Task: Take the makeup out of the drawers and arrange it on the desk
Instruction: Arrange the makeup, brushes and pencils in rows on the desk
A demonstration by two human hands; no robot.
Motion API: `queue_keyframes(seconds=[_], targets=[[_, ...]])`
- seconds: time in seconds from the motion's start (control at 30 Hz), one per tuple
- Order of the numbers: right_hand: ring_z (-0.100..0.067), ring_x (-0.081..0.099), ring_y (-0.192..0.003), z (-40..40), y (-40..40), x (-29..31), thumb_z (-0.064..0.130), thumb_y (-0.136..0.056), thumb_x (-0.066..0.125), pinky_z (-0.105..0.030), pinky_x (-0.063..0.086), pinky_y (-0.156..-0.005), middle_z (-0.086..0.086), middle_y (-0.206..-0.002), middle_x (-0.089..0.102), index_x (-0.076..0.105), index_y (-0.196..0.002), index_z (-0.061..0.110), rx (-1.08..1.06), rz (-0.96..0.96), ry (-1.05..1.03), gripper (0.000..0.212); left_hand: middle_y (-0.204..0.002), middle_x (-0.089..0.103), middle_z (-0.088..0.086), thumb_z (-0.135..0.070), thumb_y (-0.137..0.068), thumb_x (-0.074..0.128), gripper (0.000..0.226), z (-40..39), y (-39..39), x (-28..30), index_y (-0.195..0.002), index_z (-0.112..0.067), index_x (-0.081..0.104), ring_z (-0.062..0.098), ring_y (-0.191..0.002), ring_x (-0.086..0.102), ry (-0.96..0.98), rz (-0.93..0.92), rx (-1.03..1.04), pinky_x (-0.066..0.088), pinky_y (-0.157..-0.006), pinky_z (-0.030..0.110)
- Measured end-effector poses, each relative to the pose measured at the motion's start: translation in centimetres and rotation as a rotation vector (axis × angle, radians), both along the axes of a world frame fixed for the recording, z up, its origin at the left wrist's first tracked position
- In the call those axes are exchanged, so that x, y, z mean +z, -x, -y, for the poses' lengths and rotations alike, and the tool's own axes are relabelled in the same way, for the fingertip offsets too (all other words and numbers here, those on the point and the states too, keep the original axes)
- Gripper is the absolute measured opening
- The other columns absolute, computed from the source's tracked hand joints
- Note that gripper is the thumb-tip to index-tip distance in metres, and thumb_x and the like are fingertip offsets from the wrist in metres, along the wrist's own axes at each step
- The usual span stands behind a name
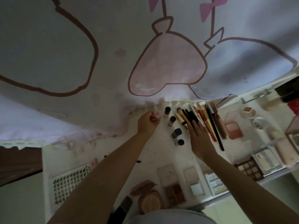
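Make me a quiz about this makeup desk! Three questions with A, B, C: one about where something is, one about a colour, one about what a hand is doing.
1. Where do the brushes lie?
A. left of the little bottles
B. right of the little bottles
C. on the floor

2. What colour is the bow on the curtain?
A. pink
B. green
C. yellow

3. What is the left hand doing?
A. lying flat
B. pinching a small pale thing
C. holding a brush

Answers:
1 B: the bottles stand to their left.
2 A: it is plainly pink.
3 B: its fingers curl round that thing; the right hand lies flat on the brushes.
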State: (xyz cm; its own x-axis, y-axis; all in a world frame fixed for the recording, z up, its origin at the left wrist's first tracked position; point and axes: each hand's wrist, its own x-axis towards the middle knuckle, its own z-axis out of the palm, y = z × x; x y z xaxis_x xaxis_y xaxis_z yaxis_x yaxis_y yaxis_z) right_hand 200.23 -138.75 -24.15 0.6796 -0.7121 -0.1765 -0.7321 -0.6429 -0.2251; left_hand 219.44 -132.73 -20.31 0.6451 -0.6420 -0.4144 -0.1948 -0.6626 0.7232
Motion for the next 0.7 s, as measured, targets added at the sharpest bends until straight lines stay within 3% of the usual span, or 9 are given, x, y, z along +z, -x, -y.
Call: queue_keyframes(seconds=[0.1, 0.2, 0.4, 0.47, 0.53, 0.57, 0.6, 0.7], targets=[[-0.05, 0.053, -0.11, -0.2, 0.0, -0.1, 0.009, -0.077, 0.029, -0.051, 0.03, -0.091, -0.031, -0.119, 0.057, 0.052, -0.12, -0.008, -0.009, 0.012, -0.006, 0.052, -0.113, 0.061, 0.011, -0.009, -0.083, 0.061, 0.031, -0.5, -0.3, 0.0, -0.113, -0.003, 0.056, 0.023, -0.105, 0.058, -0.057, 0.024, -0.075, 0.043, -0.084, 0.026], [-0.053, 0.047, -0.116, -0.3, -0.1, 0.2, 0.003, -0.078, 0.044, -0.058, 0.032, -0.096, -0.035, -0.125, 0.051, 0.048, -0.124, -0.009, -0.038, 0.09, -0.024, 0.048, -0.123, 0.055, 0.01, -0.007, -0.084, 0.06, 0.043, -2.9, -1.1, 0.6, -0.126, -0.005, 0.048, 0.022, -0.1, 0.056, -0.109, 0.08, -0.188, 0.039, -0.08, 0.02], [-0.056, 0.049, -0.111, -0.3, -0.1, 1.5, 0.003, -0.074, 0.046, -0.062, 0.039, -0.092, -0.04, -0.118, 0.052, 0.051, -0.116, -0.016, -0.037, 0.205, -0.018, 0.046, -0.136, 0.042, 0.008, -0.006, -0.085, 0.051, 0.048, -12.6, -3.5, 1.2, -0.132, -0.011, 0.044, 0.022, -0.125, 0.039, -0.449, 0.362, -0.765, 0.034, -0.101, 0.026], [-0.055, 0.052, -0.107, -0.1, 0.0, 2.3, 0.008, -0.079, 0.036, -0.062, 0.042, -0.09, -0.039, -0.114, 0.054, 0.052, -0.112, -0.017, -0.02, 0.238, 0.008, 0.045, -0.127, 0.05, 0.009, -0.008, -0.079, 0.06, 0.046, -14.9, -3.8, 1.1, -0.124, -0.009, 0.053, 0.023, -0.113, 0.049, -0.505, 0.531, -0.91, 0.045, -0.089, 0.027], [-0.051, 0.055, -0.105, -0.1, 0.1, 3.2, 0.013, -0.079, 0.031, -0.059, 0.047, -0.089, -0.037, -0.111, 0.056, 0.053, -0.11, -0.016, 0.006, 0.285, 0.034, 0.048, -0.088, 0.065, 0.007, -0.011, -0.044, 0.086, 0.043, -15.8, -3.9, 1.1, -0.084, -0.009, 0.07, 0.02, -0.074, 0.063, -0.437, 0.696, -0.982, 0.049, -0.055, 0.021], [-0.047, 0.055, -0.105, -0.2, 0.2, 3.7, 0.013, -0.08, 0.032, -0.054, 0.048, -0.09, -0.036, -0.109, 0.057, 0.054, -0.108, -0.015, 0.01, 0.324, 0.066, 0.046, -0.073, 0.065, 0.005, -0.011, -0.03, 0.088, 0.043, -15.8, -3.8, 1.1, -0.069, -0.011, 0.069, 0.018, -0.061, 0.062, -0.416, 0.77, -0.992, 0.046, -0.047, 0.018], [-0.04, 0.054, -0.106, -0.3, 0.2, 4.2, 0.013, -0.08, 0.033, -0.047, 0.048, -0.091, -0.034, -0.107, 0.058, 0.056, -0.106, -0.013, 0.015, 0.364, 0.106, 0.044, -0.074, 0.065, 0.006, -0.011, -0.034, 0.088, 0.04, -15.7, -3.6, 1.4, -0.069, -0.011, 0.069, 0.019, -0.064, 0.063, -0.447, 0.775, -1.005, 0.047, -0.051, 0.018], [-0.025, 0.046, -0.102, -1.1, 0.0, 6.4, 0.011, -0.081, 0.038, -0.038, 0.048, -0.088, -0.028, -0.099, 0.063, 0.06, -0.1, -0.008, 0.075, 0.497, 0.158, 0.034, -0.098, 0.065, 0.011, -0.008, -0.064, 0.074, 0.034, -14.9, -2.9, 2.3, -0.098, -0.008, 0.066, 0.02, -0.092, 0.062, -0.4, 0.855, -0.955, 0.047, -0.079, 0.022]])
